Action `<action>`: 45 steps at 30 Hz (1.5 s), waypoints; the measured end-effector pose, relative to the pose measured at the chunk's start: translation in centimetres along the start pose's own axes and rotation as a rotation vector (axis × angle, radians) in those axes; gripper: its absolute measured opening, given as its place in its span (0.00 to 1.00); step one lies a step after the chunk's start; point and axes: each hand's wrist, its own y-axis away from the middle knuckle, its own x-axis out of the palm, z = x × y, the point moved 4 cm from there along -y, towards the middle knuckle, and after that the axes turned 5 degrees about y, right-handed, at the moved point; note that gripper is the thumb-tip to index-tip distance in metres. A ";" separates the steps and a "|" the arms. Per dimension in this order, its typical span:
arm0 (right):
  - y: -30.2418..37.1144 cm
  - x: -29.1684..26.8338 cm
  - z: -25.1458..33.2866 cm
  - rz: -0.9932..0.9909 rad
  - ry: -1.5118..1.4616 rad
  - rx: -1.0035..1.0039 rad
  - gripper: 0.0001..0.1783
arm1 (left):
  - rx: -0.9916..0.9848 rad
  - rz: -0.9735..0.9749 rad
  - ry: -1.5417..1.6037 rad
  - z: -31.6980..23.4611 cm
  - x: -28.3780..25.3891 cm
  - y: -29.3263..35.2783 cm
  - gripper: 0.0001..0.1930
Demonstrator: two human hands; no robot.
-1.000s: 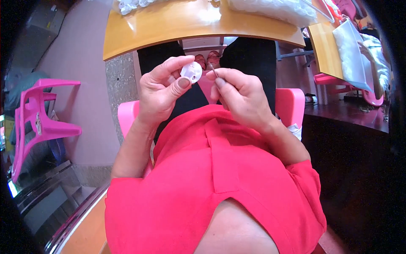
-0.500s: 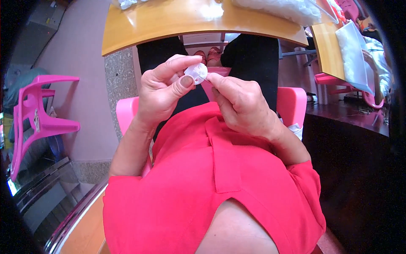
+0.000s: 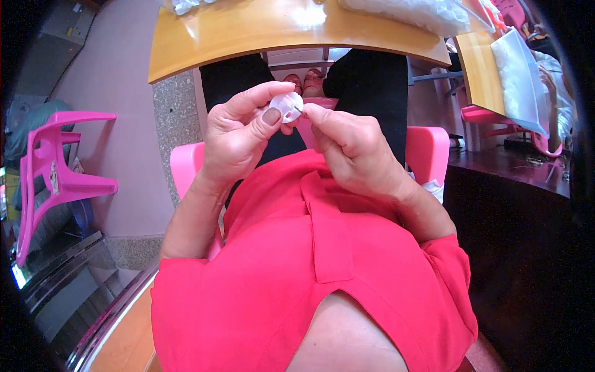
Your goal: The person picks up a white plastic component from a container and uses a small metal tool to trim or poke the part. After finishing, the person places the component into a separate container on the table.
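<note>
A small round white plastic piece with cut-out holes is pinched between the thumb and fingers of my left hand, above my lap. My right hand is closed, its thumb and index finger pressed together at the piece's right edge. From those fingertips a thin dark tip points toward one of the holes. The rest of that thin thing is hidden in my right hand, so I cannot tell its kind.
Ahead stands a wooden table, with a clear tray of white pieces at its far right. Another white-filled tray stands at right, beside another person's hand. A pink plastic chair is at left.
The white piece has turned slightly in my left fingers, and the dark tip shows more clearly beside its hole. At right, the other person's arm has shifted.
</note>
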 end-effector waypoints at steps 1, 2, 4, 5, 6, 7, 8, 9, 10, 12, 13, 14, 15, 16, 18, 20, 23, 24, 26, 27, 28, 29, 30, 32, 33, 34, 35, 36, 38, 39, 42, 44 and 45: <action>-0.2 -0.1 0.0 0.011 -0.052 0.070 0.15 | -0.004 -0.011 0.001 0.0 0.1 0.0 0.18; -0.2 -0.1 0.0 0.022 -0.104 0.140 0.11 | -0.008 -0.021 0.002 0.1 0.1 0.1 0.18; -0.3 -0.2 -0.1 0.053 -0.152 0.199 0.10 | -0.014 -0.019 -0.007 0.2 0.0 0.1 0.18; -0.3 -0.1 -0.3 0.086 -0.200 0.257 0.10 | -0.019 -0.018 -0.017 0.3 0.0 0.0 0.18; -0.2 -0.1 -0.4 0.083 -0.201 0.258 0.10 | -0.021 -0.016 -0.017 0.4 0.0 0.0 0.18; -0.2 -0.1 -0.5 0.091 -0.178 0.249 0.09 | -0.039 -0.034 -0.018 0.5 -0.1 0.0 0.18; -0.2 -0.2 -0.6 0.098 -0.156 0.240 0.09 | -0.057 -0.052 -0.018 0.6 -0.1 -0.1 0.18; -0.1 -0.2 -0.8 0.094 -0.157 0.241 0.09 | -0.060 -0.049 -0.020 0.6 -0.1 -0.1 0.18; 0.0 -0.4 -0.7 0.097 0.006 0.172 0.13 | -0.069 -0.077 -0.003 0.6 -0.2 -0.1 0.18; 0.2 -0.4 -0.5 0.097 0.169 0.106 0.18 | -0.082 -0.104 0.013 0.7 -0.4 0.0 0.18; 0.3 -0.3 -0.4 0.086 0.228 0.117 0.18 | -0.080 -0.100 -0.042 0.7 -0.5 0.0 0.19; 0.4 -0.3 -0.4 0.076 0.288 0.128 0.19 | -0.077 -0.096 -0.097 0.7 -0.5 0.0 0.20; 0.4 -0.3 -0.4 0.074 0.288 0.132 0.19 | -0.081 -0.094 -0.096 0.8 -0.4 0.0 0.20; 0.5 -0.3 -0.4 0.082 0.314 0.125 0.20 | -0.082 -0.094 -0.101 0.9 -0.4 0.0 0.20; 0.5 -0.3 -0.4 0.088 0.340 0.122 0.22 | -0.086 -0.093 -0.105 0.9 -0.3 0.1 0.20; 0.6 -0.3 -0.4 0.104 0.373 0.119 0.23 | -0.102 -0.113 -0.106 1.0 -0.2 0.1 0.20; 0.7 -0.2 -0.4 0.134 0.421 0.114 0.23 | -0.092 -0.116 -0.034 1.1 -0.1 0.0 0.18; 0.6 -0.2 -0.3 0.133 0.421 0.115 0.23 | -0.093 -0.114 -0.034 1.1 -0.1 0.0 0.18; 0.6 -0.2 -0.2 0.135 0.433 0.114 0.22 | -0.089 -0.127 -0.049 1.1 -0.1 0.1 0.18; 0.6 -0.2 -0.3 0.134 0.433 0.114 0.22 | -0.089 -0.126 -0.050 1.1 0.0 0.1 0.18; 0.7 -0.1 -0.4 0.123 0.429 0.109 0.22 | -0.086 -0.127 -0.049 1.1 0.0 0.1 0.18; 0.7 -0.1 -0.4 0.113 0.425 0.104 0.22 | -0.083 -0.127 -0.047 1.2 0.0 0.1 0.18; 0.7 -0.1 -0.4 0.111 0.426 0.105 0.22 | -0.084 -0.126 -0.048 1.2 0.0 0.1 0.18; 0.8 -0.1 -0.4 0.115 0.446 0.097 0.22 | -0.089 -0.113 -0.056 1.2 0.1 0.1 0.18; 0.7 -0.1 -0.3 0.114 0.445 0.097 0.22 | -0.090 -0.113 -0.056 1.2 0.0 0.1 0.18; 0.7 -0.1 -0.3 0.125 0.447 0.097 0.22 | -0.088 -0.100 -0.065 1.2 0.1 0.2 0.18; 0.7 -0.1 -0.2 0.136 0.449 0.097 0.22 | -0.086 -0.087 -0.075 1.2 0.1 0.2 0.18; 0.7 -0.2 -0.2 0.135 0.449 0.098 0.22 | -0.087 -0.086 -0.075 1.3 0.2 0.2 0.18; 0.6 -0.1 0.0 0.167 0.504 0.089 0.21 | -0.076 -0.071 -0.110 1.3 0.2 0.2 0.17; 0.6 -0.1 0.0 0.166 0.504 0.090 0.21 | -0.077 -0.069 -0.110 1.3 0.2 0.2 0.17; 0.6 -0.1 0.1 0.186 0.570 0.082 0.20 | -0.080 -0.055 -0.133 1.4 0.2 0.3 0.17; 0.7 0.0 0.1 0.219 0.602 0.071 0.18 | -0.079 -0.031 -0.180 1.3 0.4 0.3 0.17; 0.7 0.0 0.1 0.217 0.602 0.073 0.18 | -0.081 -0.029 -0.180 1.4 0.4 0.3 0.17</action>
